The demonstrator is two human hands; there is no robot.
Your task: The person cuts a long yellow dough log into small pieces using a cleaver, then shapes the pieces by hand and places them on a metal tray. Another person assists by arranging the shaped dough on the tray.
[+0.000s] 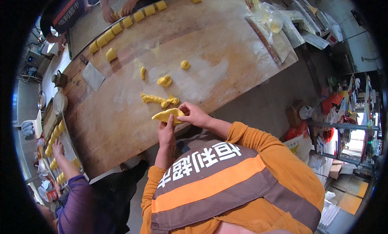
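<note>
My left hand [167, 131] pinches the lower side of a flattened piece of yellow dough [165, 115], thumb on its face. My right hand [191, 115] grips the right end of this same piece. The dough is held above the near edge of the floured wooden table [127, 128]. Just beyond it lies an uneven strip of yellow dough [154, 98]. Farther off are a folded dough lump [164, 81], a small round dough piece [185, 64] and a thin dough scrap [142, 72].
A cleaver [93, 76] lies at left, near a row of yellow dough pieces [116, 28]. Co-workers' hands [128, 6] are at the far edge; a purple-sleeved co-worker [74, 188] reaches over a tray [71, 143] at left. A wooden stick [263, 40] lies at right.
</note>
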